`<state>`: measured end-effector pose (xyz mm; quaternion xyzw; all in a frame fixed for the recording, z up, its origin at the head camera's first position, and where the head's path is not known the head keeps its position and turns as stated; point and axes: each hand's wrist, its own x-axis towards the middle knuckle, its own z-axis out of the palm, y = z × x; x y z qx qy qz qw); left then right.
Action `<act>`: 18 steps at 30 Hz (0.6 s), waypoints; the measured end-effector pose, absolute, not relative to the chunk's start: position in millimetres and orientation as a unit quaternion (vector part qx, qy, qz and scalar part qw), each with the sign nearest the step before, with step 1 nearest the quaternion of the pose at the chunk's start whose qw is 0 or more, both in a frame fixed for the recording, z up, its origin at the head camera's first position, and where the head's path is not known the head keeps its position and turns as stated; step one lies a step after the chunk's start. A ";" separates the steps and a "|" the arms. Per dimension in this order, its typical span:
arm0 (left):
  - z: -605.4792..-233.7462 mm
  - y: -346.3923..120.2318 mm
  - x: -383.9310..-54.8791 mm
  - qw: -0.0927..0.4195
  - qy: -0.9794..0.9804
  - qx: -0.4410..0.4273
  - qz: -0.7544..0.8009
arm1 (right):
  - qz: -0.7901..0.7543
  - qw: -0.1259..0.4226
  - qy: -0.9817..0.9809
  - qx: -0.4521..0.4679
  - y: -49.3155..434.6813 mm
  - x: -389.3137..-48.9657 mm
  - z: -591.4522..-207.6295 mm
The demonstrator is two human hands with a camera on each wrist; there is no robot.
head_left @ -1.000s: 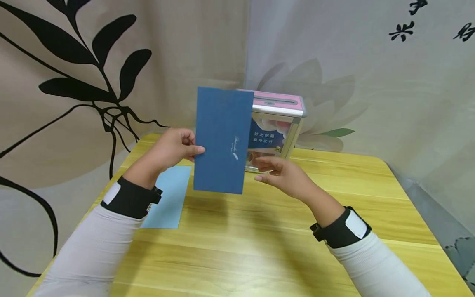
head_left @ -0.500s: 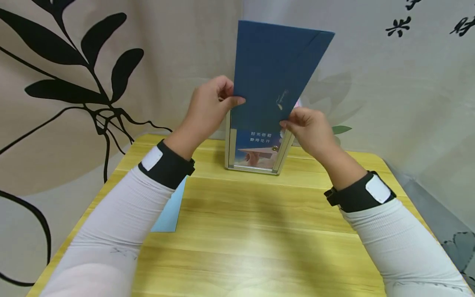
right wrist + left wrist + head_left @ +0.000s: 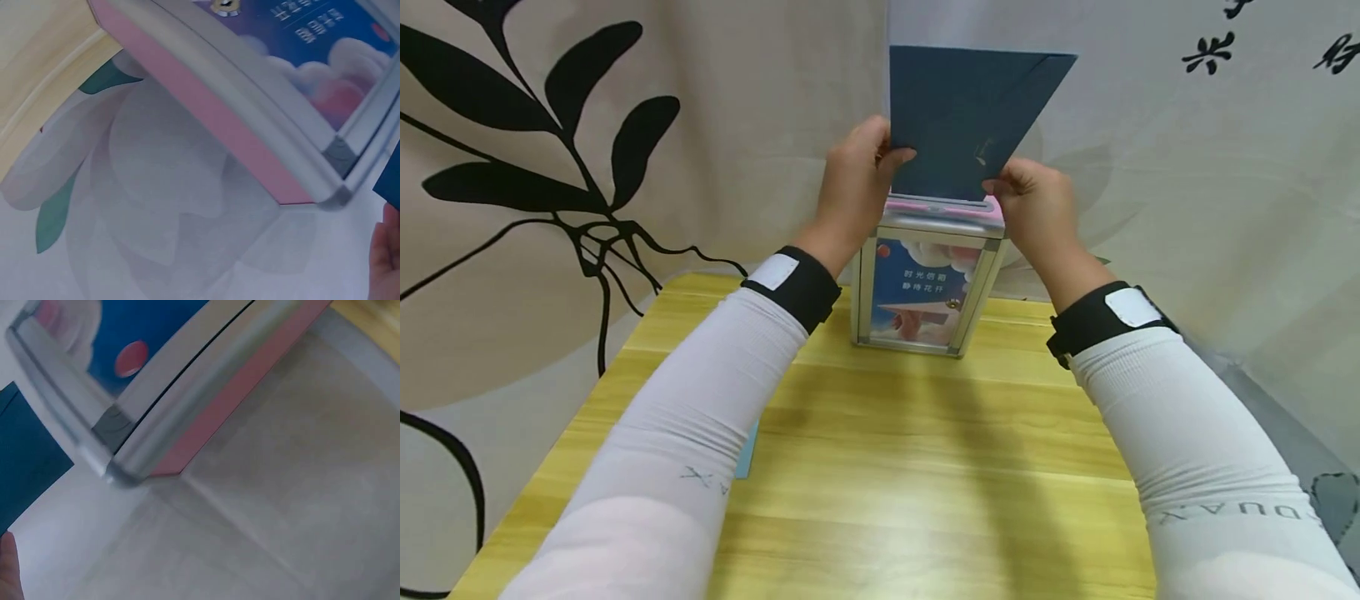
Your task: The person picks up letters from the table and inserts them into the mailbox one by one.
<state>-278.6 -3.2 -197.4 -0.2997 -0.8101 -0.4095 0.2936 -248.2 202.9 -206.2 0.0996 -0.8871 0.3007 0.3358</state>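
Observation:
A dark blue envelope (image 3: 970, 117) stands upright over the pink top of a silver-framed letter box (image 3: 917, 287). My left hand (image 3: 853, 187) pinches the envelope's left edge, thumb in front. At its lower right edge, my right hand (image 3: 1041, 208) pinches it too. The envelope's bottom edge lies along the box's slot (image 3: 940, 202) in the head view; whether it has entered the slot I cannot tell. In the left wrist view, an envelope corner (image 3: 37, 456) shows beside the box's top edge. Only a small part of the envelope (image 3: 390, 181) shows in the right wrist view.
A light blue sheet (image 3: 747, 454) lies on the wooden table (image 3: 925, 467), mostly hidden behind my left forearm. A curtain (image 3: 760, 125) with plant prints hangs close behind the box.
The envelope has moved up, right and away, from in front of the box to over its top. My right hand, free a second ago, has taken hold of its right edge.

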 end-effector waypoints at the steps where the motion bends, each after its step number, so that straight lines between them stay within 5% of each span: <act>1: -198.9 -2.4 -281.6 0.292 -0.812 -0.299 -0.408 | 0.304 0.332 -0.888 0.092 202.6 -251.2 -207.0; 18: -223.2 4.6 -312.2 0.254 -0.819 -0.245 -0.453 | 0.335 0.212 -0.918 0.003 203.8 -277.4 -223.0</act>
